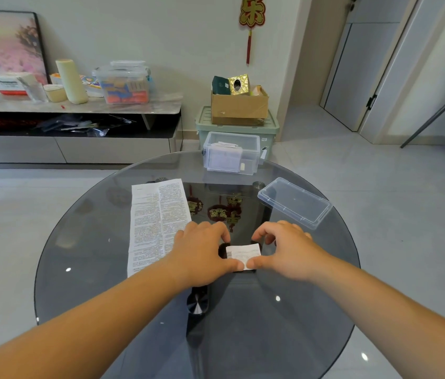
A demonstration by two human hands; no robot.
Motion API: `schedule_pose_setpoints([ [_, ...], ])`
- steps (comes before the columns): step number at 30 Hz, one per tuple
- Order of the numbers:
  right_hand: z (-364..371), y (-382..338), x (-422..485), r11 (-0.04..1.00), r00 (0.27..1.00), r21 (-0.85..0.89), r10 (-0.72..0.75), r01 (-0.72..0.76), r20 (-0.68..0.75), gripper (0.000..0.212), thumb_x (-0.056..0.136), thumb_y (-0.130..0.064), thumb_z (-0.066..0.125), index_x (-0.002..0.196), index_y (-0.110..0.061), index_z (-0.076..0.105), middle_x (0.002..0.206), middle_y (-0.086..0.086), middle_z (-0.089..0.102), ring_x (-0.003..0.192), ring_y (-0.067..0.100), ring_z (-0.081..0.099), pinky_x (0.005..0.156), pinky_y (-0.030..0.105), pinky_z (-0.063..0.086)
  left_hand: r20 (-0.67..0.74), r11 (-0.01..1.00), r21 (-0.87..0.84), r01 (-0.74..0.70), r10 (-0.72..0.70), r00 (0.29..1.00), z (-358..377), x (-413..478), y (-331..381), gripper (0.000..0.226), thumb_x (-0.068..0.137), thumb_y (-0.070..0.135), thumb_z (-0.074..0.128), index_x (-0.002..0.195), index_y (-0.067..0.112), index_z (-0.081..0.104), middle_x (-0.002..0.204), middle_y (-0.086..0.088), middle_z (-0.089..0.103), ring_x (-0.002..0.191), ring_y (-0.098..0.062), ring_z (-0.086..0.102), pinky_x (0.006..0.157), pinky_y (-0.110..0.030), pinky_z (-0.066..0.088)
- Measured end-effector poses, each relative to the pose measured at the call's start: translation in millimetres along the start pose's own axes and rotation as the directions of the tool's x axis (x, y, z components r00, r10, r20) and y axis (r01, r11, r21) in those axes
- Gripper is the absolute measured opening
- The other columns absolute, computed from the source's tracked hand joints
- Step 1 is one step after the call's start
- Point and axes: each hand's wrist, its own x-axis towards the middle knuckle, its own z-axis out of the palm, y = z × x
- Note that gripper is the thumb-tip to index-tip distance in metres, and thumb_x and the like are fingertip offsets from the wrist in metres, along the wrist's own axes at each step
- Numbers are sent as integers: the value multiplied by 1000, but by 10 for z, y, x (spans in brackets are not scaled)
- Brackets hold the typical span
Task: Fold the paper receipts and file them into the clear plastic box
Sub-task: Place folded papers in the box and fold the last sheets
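Two hands meet over a small folded receipt (pixel 243 254) lying on the glass worktop (pixel 92 242) on the person's side; the left hand (pixel 205 253) and right hand (pixel 287 250) each have a curled grip on it, thumbs pressed at its near edge and fingertips bent over its far corners; the likely trouble is the slip sliding on smooth glass as the crease is pressed, leaving a crooked fold, or springing open once released; the left forearm passes over the near edge of a long unfolded sheet (pixel 155 222) and could drag it; the clear box (pixel 251 160), with papers inside, stands at the far rim, where a careless push might tip it off; its lid (pixel 295 202) lies to the right; bare glass between receipt and box leaves room to carry across.
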Motion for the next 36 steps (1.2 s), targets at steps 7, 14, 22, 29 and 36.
schedule_pose_setpoints([
  [7,-46,-70,9,998,993,11,-69,68,99,38,70,-48,84,98,-37,59,108,-12,54,107,14,50,96,41,45,59,997,-78,1,4,998,-70,9,41,37,72,58,80,94,39,57,93,16,54,99,-13,49,86,-37,37],
  [14,-41,-83,-15,984,985,143,-127,109,119,40,74,-34,86,100,-30,55,88,-8,60,78,9,58,66,30,51,50,982,-175,-72,82,995,-127,-59,73,36,74,42,84,90,31,54,93,13,62,93,-8,57,92,-39,48],
  [22,-61,-63,168,953,979,237,-201,190,21,13,87,-26,74,78,-30,66,79,-8,66,72,7,60,67,26,52,-20,952,-269,-147,147,989,-180,44,-12,33,83,37,77,107,31,55,95,13,61,87,-3,59,81,-28,52],
  [29,-549,-258,825,955,957,166,-210,244,-198,9,89,-27,72,80,-26,69,77,-8,67,72,9,62,67,28,51,-227,950,-215,-225,176,958,-666,773,-103,16,88,41,72,97,28,70,89,14,68,84,0,63,82,-27,56],
  [36,-1094,-233,2028,904,843,336,-48,265,-535,9,90,-23,73,80,-22,72,79,-8,64,74,7,55,65,24,42,-248,981,124,-152,179,952,-1026,1875,-431,83,85,70,57,149,23,37,151,0,43,137,-21,40,117,-47,29],
])
